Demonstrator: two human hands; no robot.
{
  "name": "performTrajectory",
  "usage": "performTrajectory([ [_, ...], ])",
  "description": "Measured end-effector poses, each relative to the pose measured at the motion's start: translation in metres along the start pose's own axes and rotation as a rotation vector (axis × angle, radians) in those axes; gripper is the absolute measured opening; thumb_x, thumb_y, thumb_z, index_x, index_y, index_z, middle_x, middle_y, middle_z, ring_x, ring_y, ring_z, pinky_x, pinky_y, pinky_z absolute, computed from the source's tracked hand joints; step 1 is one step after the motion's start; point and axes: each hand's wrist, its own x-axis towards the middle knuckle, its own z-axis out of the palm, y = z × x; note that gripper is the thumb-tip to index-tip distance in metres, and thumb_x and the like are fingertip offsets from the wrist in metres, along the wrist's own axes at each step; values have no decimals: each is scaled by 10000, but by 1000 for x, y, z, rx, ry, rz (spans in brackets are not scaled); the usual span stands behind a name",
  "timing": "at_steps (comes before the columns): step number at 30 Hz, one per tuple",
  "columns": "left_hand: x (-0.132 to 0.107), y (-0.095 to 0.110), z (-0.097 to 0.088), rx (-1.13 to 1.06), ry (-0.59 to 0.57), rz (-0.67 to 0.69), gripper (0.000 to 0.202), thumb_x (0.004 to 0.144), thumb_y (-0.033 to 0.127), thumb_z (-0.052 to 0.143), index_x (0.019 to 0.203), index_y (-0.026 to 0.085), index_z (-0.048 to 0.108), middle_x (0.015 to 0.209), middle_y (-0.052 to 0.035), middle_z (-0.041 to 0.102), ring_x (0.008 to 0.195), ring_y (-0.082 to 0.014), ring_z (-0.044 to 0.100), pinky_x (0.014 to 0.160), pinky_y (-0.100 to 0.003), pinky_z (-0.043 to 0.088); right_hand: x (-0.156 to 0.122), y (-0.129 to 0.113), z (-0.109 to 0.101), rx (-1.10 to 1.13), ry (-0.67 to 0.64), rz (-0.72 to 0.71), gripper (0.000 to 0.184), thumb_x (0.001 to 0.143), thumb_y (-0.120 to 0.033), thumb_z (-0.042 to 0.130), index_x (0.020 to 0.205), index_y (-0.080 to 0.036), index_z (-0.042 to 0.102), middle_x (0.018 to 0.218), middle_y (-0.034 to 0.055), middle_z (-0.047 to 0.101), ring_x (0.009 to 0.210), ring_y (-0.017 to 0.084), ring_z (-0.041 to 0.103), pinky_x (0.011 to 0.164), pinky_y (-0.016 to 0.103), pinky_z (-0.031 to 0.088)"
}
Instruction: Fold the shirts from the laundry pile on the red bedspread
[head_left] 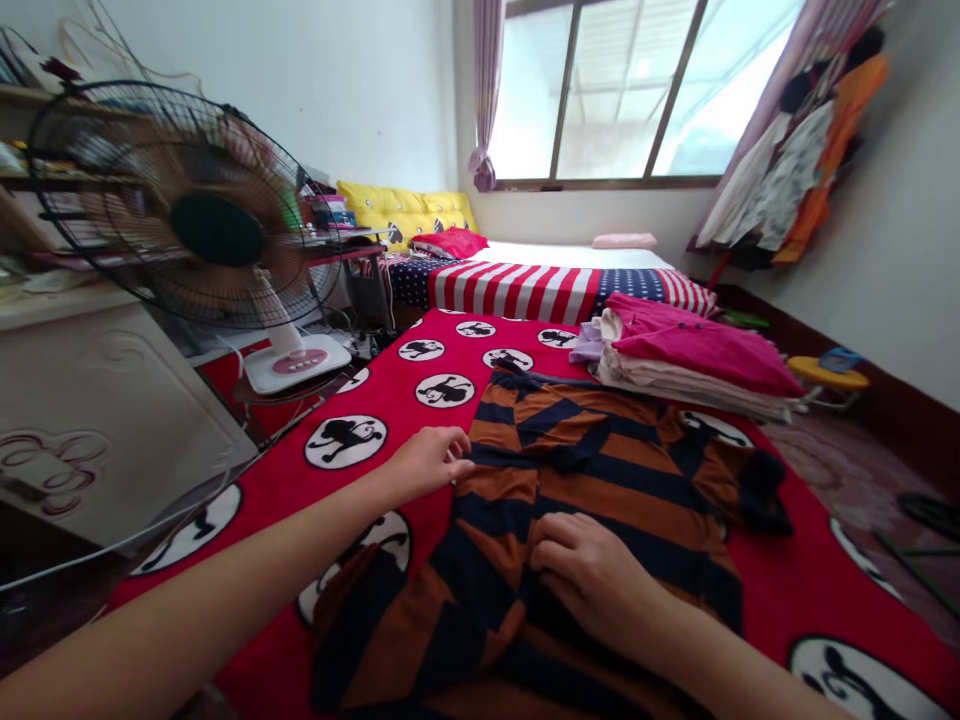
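A brown and navy striped shirt (630, 480) lies spread and rumpled on the red blanket, its near end running out at the bottom of the view. At the shirt's left edge is my left hand (433, 460), its fingers curled and closed on the hem of cloth there. My right hand (581, 565) rests over the middle of the shirt, fingers bent and pinching the fabric; the fingertips are partly hidden. One sleeve stretches out to the right, and another part of the shirt folds toward the lower left.
Under the shirt is a red blanket (349, 385) with white monkey circles. A stack of folded clothes (697, 355), pink on top, sits at the back right. A black-caged fan (217, 230) stands on the left. Behind are a bed (517, 285) and a yellow stool (829, 374).
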Motion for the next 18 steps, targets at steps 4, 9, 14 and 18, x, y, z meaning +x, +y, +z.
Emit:
performTrajectory([
  [4, -24, 2, 1, -126, -93, -78, 318, 740, 442, 636, 934, 191, 623, 784, -15, 682, 667, -169, 633, 603, -248, 452, 3, -5, -5, 26, -4, 3, 148, 853, -93, 472, 870, -215, 554, 902, 0, 599, 838, 143, 531, 775, 291, 348],
  [9, -30, 21, 2, 61, -43, 16, 218, 750, 357, 658, 917, 218, 653, 844, -15, 670, 758, -171, 621, 664, -245, 434, 3, -6, -7, 51, -10, 59, 168, 815, -72, 484, 851, -219, 557, 865, -14, 599, 800, 131, 533, 763, 281, 340],
  [14, -40, 48, 2, 118, -223, 239, 220, 759, 403, 682, 915, 250, 709, 889, -11, 675, 813, -166, 619, 700, -228, 432, -1, -3, -4, 55, -33, 64, 161, 833, -95, 499, 868, -232, 575, 896, -18, 611, 814, 129, 538, 753, 275, 331],
  [18, -55, 65, -3, 139, -487, 361, 184, 722, 299, 730, 898, 243, 730, 869, -6, 704, 770, -157, 638, 668, -206, 436, -3, -6, -12, 71, 24, 45, 177, 823, -80, 484, 860, -229, 572, 864, -21, 608, 792, 124, 521, 744, 274, 319],
])
